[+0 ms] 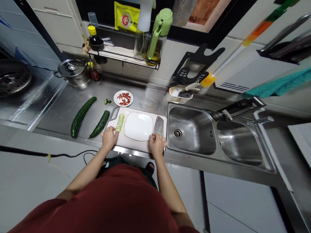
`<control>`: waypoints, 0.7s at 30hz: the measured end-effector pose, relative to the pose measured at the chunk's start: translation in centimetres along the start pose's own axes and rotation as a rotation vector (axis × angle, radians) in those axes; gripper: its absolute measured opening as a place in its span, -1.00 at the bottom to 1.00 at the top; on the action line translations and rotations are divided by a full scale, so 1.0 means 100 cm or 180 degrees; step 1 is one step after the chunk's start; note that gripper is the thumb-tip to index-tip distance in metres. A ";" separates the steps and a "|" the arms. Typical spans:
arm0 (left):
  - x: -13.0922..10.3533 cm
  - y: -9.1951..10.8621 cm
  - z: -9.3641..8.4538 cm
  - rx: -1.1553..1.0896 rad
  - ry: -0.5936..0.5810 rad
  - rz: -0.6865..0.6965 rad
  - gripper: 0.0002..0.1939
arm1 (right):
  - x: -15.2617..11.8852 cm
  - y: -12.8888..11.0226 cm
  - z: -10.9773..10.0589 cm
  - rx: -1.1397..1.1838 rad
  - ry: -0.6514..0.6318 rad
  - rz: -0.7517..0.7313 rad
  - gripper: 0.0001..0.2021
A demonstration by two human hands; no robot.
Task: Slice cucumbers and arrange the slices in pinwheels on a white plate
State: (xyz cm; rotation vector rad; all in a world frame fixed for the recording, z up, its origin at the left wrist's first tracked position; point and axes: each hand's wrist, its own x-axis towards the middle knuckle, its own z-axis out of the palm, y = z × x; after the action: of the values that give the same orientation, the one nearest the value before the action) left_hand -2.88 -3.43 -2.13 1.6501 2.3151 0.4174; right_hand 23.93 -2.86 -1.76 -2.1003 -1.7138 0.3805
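Observation:
A cutting board (123,141) lies on the steel counter with a white plate (138,126) on it. Left of the plate, a row of pale green cucumber slices (120,122) runs front to back. My left hand (109,138) is closed at the near end of this row; what its fingers hold is hidden. On the right of the board rests a knife, its broad blade (159,125) flat. My right hand (157,144) is closed over the blade's near end, beside the plate's corner, its grip unclear. A long cucumber (82,117) and a shorter cut one (100,124) lie left of the board.
A small plate of red pieces (123,98) and cucumber ends (107,101) sit behind the board. A lidded pot (74,72) stands at the back left. The double sink (192,130) is at right. Bottles stand on a wall rack (122,55).

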 end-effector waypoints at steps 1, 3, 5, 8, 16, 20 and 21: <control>-0.001 0.000 0.000 -0.0066 0.0025 0.0003 -0.80 | -0.001 0.000 0.000 0.0010 0.0014 -0.0006 -0.71; -0.002 -0.001 0.000 -0.0249 0.0063 0.0001 -0.84 | -0.002 0.001 0.000 0.0022 0.0030 -0.0015 -0.70; -0.003 -0.001 0.000 -0.0443 0.0100 -0.0027 -0.87 | -0.002 0.001 -0.001 0.0031 0.0031 -0.0014 -0.70; -0.002 -0.001 -0.001 -0.0724 0.0114 -0.0143 -0.89 | -0.004 0.001 -0.003 0.0065 0.0040 -0.0022 -0.70; 0.012 0.027 -0.010 -0.3147 -0.0274 -0.0464 -0.73 | 0.004 -0.010 -0.009 0.0599 0.0164 -0.0282 -0.72; 0.019 0.054 -0.029 -0.3755 -0.0486 -0.0329 -0.68 | 0.014 -0.030 -0.021 0.1045 0.0274 -0.0621 -0.72; 0.020 0.060 -0.034 -0.3813 -0.0492 -0.0290 -0.68 | 0.016 -0.035 -0.024 0.1179 0.0287 -0.0648 -0.73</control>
State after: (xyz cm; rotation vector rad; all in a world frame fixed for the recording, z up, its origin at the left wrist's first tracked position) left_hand 0.43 0.09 3.18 0.8942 1.4306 1.2626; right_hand 22.31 -1.01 2.12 -1.6416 -1.6402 0.4911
